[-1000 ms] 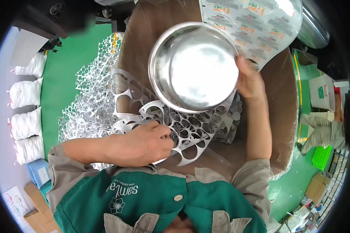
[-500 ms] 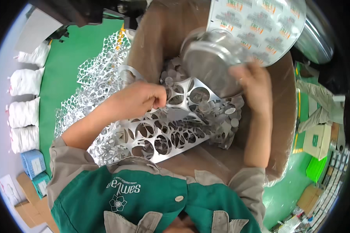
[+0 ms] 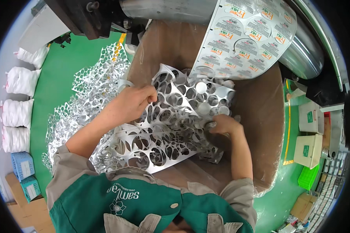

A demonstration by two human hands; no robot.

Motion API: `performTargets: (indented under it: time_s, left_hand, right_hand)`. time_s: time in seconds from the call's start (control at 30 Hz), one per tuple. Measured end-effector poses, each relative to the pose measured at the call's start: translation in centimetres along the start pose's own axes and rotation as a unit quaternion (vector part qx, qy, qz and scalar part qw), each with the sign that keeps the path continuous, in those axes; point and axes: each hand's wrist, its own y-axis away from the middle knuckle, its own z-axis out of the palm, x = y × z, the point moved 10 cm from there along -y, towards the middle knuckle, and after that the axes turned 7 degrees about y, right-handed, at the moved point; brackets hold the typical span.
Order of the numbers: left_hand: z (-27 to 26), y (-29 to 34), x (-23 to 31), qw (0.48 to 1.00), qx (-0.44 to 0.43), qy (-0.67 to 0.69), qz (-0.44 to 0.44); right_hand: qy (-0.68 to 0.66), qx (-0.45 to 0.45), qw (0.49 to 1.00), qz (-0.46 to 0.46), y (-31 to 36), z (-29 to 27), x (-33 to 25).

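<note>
A silvery foil sheet punched full of round holes lies across the opening of a large brown cardboard bin. My left hand grips the upper left part of that sheet and holds it up. My right hand reaches down into the bin under the sheet's right edge, its fingers closed on a round metal bowl, mostly hidden in the shadow. Loose round foil discs lie among the punched scrap inside the bin.
A printed foil web hangs from a metal roller over the bin's far side. More punched scrap spills onto the green floor at the left. White sacks line the far left; boxes stand at the right.
My right hand brought the metal bowl down from above the bin and pushed it into the scrap. My left hand lifted the punched sheet higher and further back.
</note>
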Motion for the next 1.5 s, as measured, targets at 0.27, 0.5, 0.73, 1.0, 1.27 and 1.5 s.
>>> performTargets:
  time_s: [0.27, 0.5, 0.73, 1.0, 1.27, 1.5]
  left_hand:
    - [0.0, 0.1, 0.6, 0.999, 0.045, -0.021, 0.023]
    - [2.2, -0.1, 0.8, 0.996, -0.040, -0.082, 0.012]
    - [0.3, 1.1, -1.7, 0.967, 0.025, 0.214, -0.137]
    - [-9.0, 4.2, 4.9, 0.895, 0.162, 0.414, 0.035]
    - [-12.9, 6.9, 5.2, 0.936, 0.203, 0.281, 0.051]
    - [-10.5, 7.8, 8.9, 0.911, 0.037, 0.366, 0.186]
  right_hand:
    - [-0.796, 0.332, 0.457, -0.218, 5.9, -8.2, 8.0]
    - [-0.233, 0.228, 0.912, 0.251, -2.8, 3.3, 13.6]
    - [-0.457, 0.369, 0.809, -0.020, 11.9, -15.9, 4.4]
    - [-0.511, 0.125, 0.840, -0.137, 3.1, -5.8, 2.3]
    - [-0.090, 0.094, 0.989, 0.073, 1.8, -1.4, 6.0]
    - [-0.728, 0.177, 0.552, -0.366, 10.5, -14.9, -2.4]
